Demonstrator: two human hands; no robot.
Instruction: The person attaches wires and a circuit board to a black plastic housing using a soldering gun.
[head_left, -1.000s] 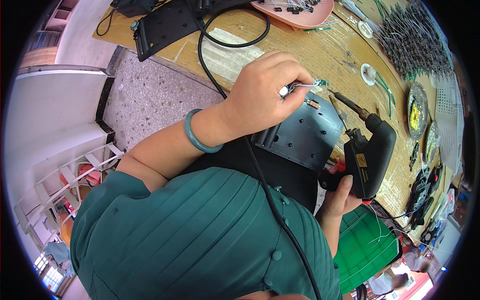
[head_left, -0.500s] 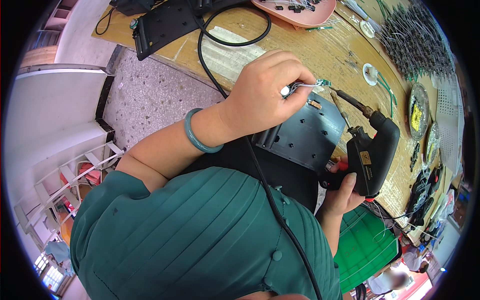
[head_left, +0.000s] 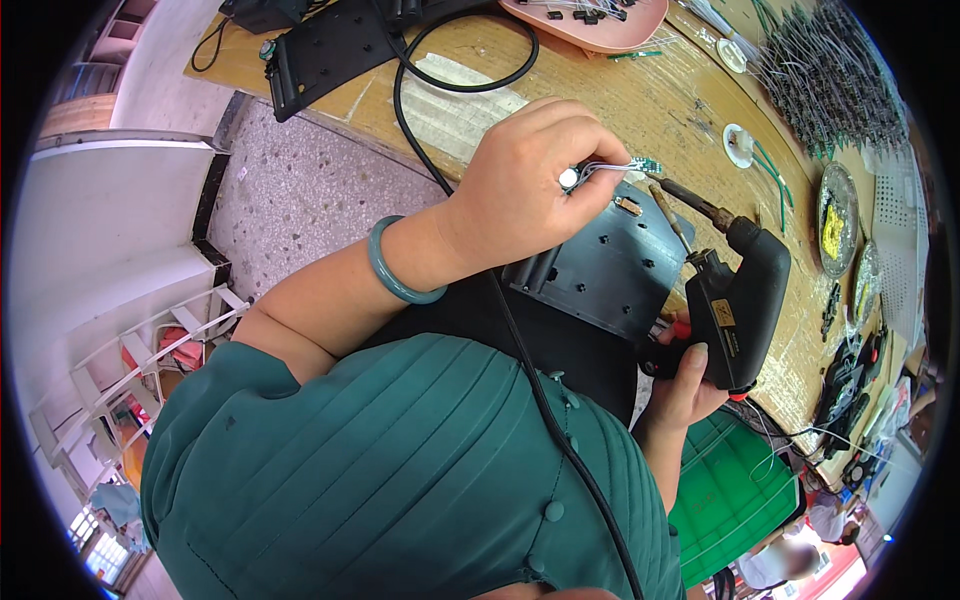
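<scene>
My left hand (head_left: 535,185), with a bangle on its wrist, pinches thin grey wires (head_left: 606,168) between thumb and forefinger. At their end a small green circuit board (head_left: 648,166) sticks out past the fingertips, and a white round piece (head_left: 569,178) shows by the palm. Wrapped around the grip of a black soldering gun (head_left: 745,300), my right hand (head_left: 683,395) keeps it upright. The gun's hot tip (head_left: 668,186) reaches the board's edge; whether they touch I cannot tell. Beneath the left hand lies a black plate (head_left: 600,265) with small studs.
A pink tray (head_left: 610,30) of small black parts sits on the wooden table (head_left: 560,75). Beyond are a white spool (head_left: 739,146), metal dishes (head_left: 837,222) and a pile of wired parts (head_left: 830,85). A black cable (head_left: 520,335) crosses my front. A green crate (head_left: 735,490) stands right.
The soldering gun has shifted slightly to the left, its tip still by the board. My left hand has barely moved and keeps its pinch.
</scene>
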